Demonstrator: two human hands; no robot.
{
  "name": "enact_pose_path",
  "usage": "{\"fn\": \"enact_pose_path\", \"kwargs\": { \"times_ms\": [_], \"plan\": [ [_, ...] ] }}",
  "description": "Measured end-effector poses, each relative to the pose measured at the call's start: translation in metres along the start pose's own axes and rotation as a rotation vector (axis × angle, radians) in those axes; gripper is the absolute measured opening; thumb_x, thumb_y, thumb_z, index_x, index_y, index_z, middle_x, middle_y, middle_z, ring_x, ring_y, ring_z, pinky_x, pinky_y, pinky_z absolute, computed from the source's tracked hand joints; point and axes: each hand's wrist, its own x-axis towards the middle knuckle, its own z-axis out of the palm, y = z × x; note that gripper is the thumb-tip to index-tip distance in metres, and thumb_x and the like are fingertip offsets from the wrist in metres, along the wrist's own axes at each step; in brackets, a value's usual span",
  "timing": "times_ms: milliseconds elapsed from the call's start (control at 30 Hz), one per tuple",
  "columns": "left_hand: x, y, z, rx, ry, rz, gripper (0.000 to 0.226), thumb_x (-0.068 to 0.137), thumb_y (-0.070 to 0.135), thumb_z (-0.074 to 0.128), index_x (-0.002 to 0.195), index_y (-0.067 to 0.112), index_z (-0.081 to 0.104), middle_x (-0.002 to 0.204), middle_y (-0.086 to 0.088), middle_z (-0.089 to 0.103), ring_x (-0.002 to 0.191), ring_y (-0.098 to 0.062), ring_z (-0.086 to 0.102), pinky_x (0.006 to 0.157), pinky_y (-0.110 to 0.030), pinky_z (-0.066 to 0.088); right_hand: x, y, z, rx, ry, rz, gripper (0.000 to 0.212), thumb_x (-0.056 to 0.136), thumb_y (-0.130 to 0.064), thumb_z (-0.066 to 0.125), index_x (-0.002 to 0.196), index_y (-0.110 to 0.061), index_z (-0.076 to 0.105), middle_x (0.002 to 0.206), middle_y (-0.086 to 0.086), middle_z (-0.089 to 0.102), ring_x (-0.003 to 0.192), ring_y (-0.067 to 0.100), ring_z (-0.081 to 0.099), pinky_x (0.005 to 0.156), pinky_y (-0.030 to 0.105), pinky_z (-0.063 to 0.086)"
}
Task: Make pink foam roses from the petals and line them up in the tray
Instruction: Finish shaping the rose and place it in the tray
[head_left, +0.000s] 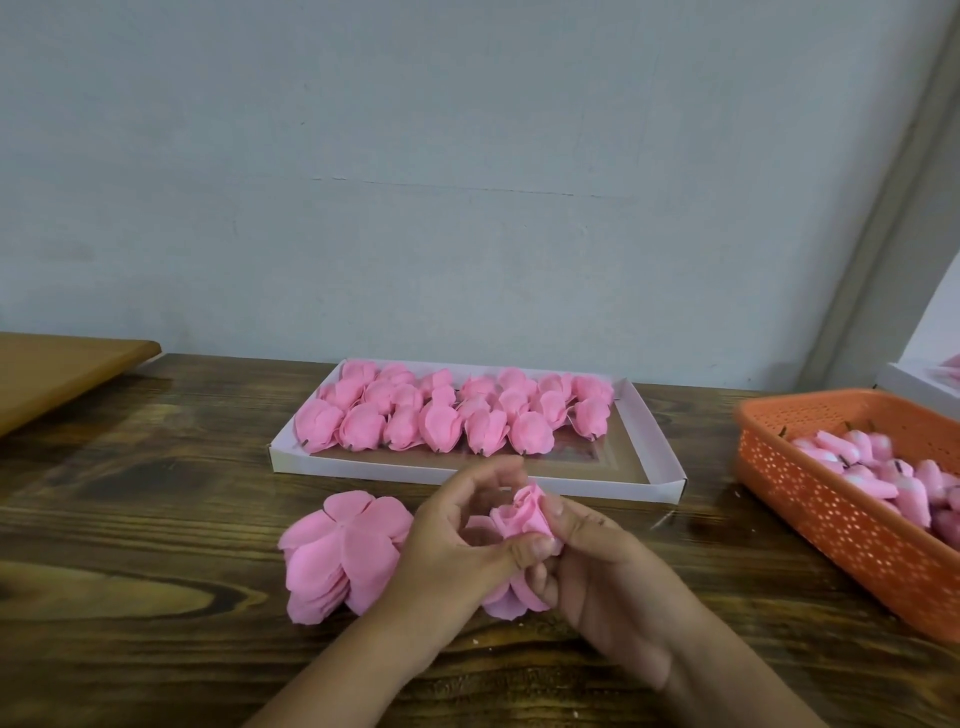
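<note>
Two bare hands meeting low in the centre of the head view, both closed around one half-made pink foam rose (521, 514). Left hand (457, 551) coming in from the lower left, thumb pressed against the front of the bud, forefinger arched over its top. Right hand (597, 571) coming in from the lower right, fingers curled round the right side and underside of the same rose, loose outer petals hanging down beneath the grip. Just to the left, touching the left wrist, a fanned stack of flat pink petal sheets (343, 556) lying on the dark wooden desk (156, 519). Beyond the hands, a shallow white tray (654, 457) set lengthwise on the desk — its far half filled with finished pink roses (447, 415) lying in close rows, its near strip bare and showing a brown base. At the right edge, an orange perforated plastic basket (841, 519) holding small pale pink buds (883, 478) with dark stems. Behind that basket, a corner of another white box (914, 384), partly cut off by the picture edge. At the far left, a lighter brown board (57, 369) resting at the desk's back — and a plain pale grey wall (415, 182) behind everything.
</note>
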Motion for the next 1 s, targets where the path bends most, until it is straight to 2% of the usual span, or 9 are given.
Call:
{"fn": "enact_pose_path", "kwargs": {
  "times_ms": [200, 267, 367, 500, 600, 700, 800, 933, 1000],
  "plan": [
    [-0.003, 0.004, -0.001, -0.003, -0.200, -0.066, 0.077, 0.055, 0.047, 0.097, 0.126, 0.039, 0.067, 0.115, -0.005, 0.074, 0.098, -0.017, 0.073, 0.078, -0.028, 0.058, 0.000, 0.007, 0.004, 0.044, -0.063, 0.055, 0.040, 0.086, -0.022, 0.069, 0.117, 0.003, 0.065, 0.110, 0.026, 0.054, 0.091, 0.030, 0.052, 0.079, 0.036, 0.052],
    [-0.003, 0.003, 0.001, -0.025, -0.222, -0.030, 0.066, 0.059, 0.041, 0.096, 0.119, 0.032, 0.070, 0.115, -0.004, 0.075, 0.105, -0.021, 0.073, 0.082, -0.027, 0.058, 0.000, 0.012, 0.006, 0.070, -0.071, 0.077, 0.035, 0.085, -0.021, 0.070, 0.114, -0.001, 0.068, 0.109, 0.021, 0.064, 0.095, 0.026, 0.063, 0.083, 0.033, 0.055],
    [-0.003, 0.000, 0.003, -0.006, -0.136, 0.035, 0.040, 0.063, 0.041, 0.094, 0.095, 0.024, 0.076, 0.123, -0.001, 0.073, 0.108, -0.027, 0.072, 0.088, -0.036, 0.059, -0.001, 0.016, 0.012, 0.064, -0.083, 0.092, 0.037, 0.075, -0.028, 0.084, 0.108, -0.012, 0.075, 0.114, 0.011, 0.069, 0.101, 0.018, 0.067, 0.086, 0.027, 0.055],
    [-0.004, -0.001, 0.004, -0.017, -0.062, 0.062, 0.025, 0.073, 0.041, 0.087, 0.084, 0.023, 0.075, 0.106, -0.009, 0.077, 0.102, -0.030, 0.074, 0.084, -0.037, 0.060, 0.000, 0.020, 0.013, 0.071, -0.045, 0.075, 0.062, 0.059, -0.031, 0.096, 0.111, -0.010, 0.070, 0.110, 0.010, 0.068, 0.082, 0.013, 0.067, 0.071, 0.021, 0.058],
    [-0.004, 0.003, 0.006, -0.038, -0.006, 0.025, 0.040, 0.071, 0.057, 0.085, 0.082, 0.019, 0.076, 0.096, -0.011, 0.078, 0.091, -0.027, 0.076, 0.067, -0.028, 0.060, 0.001, 0.023, 0.013, 0.071, -0.031, 0.086, 0.055, 0.065, -0.033, 0.093, 0.112, -0.012, 0.073, 0.108, 0.012, 0.065, 0.079, 0.014, 0.063, 0.069, 0.020, 0.059],
    [-0.002, 0.003, 0.005, -0.074, 0.097, -0.034, 0.045, 0.069, 0.059, 0.082, 0.076, 0.016, 0.075, 0.085, -0.011, 0.078, 0.078, -0.024, 0.077, 0.053, -0.031, 0.058, 0.001, 0.022, 0.014, 0.006, -0.060, 0.098, 0.043, 0.075, -0.032, 0.085, 0.114, -0.018, 0.074, 0.094, 0.008, 0.066, 0.076, 0.012, 0.064, 0.070, 0.020, 0.057],
    [0.000, 0.003, 0.004, -0.090, 0.170, -0.101, 0.045, 0.070, 0.062, 0.083, 0.073, 0.018, 0.073, 0.084, -0.011, 0.078, 0.074, -0.023, 0.076, 0.052, -0.034, 0.058, 0.001, 0.022, 0.015, -0.114, -0.070, 0.111, 0.040, 0.081, -0.036, 0.079, 0.117, -0.022, 0.072, 0.088, 0.006, 0.065, 0.073, 0.011, 0.060, 0.066, 0.020, 0.054],
    [0.000, 0.003, 0.005, -0.074, 0.175, -0.130, 0.041, 0.070, 0.060, 0.072, 0.072, 0.019, 0.073, 0.088, -0.009, 0.079, 0.068, -0.022, 0.074, 0.051, -0.032, 0.055, 0.002, 0.024, 0.014, -0.143, -0.035, 0.112, 0.037, 0.082, -0.031, 0.078, 0.112, -0.010, 0.071, 0.083, 0.007, 0.066, 0.066, 0.011, 0.058, 0.059, 0.020, 0.052],
    [0.000, 0.003, 0.006, -0.077, 0.169, -0.136, 0.043, 0.069, 0.060, 0.071, 0.072, 0.017, 0.071, 0.091, -0.009, 0.079, 0.074, -0.024, 0.075, 0.057, -0.039, 0.057, 0.001, 0.023, 0.014, -0.162, -0.032, 0.122, 0.036, 0.083, -0.032, 0.076, 0.109, -0.008, 0.070, 0.085, 0.008, 0.067, 0.065, 0.011, 0.058, 0.060, 0.021, 0.051]
  ]
}}
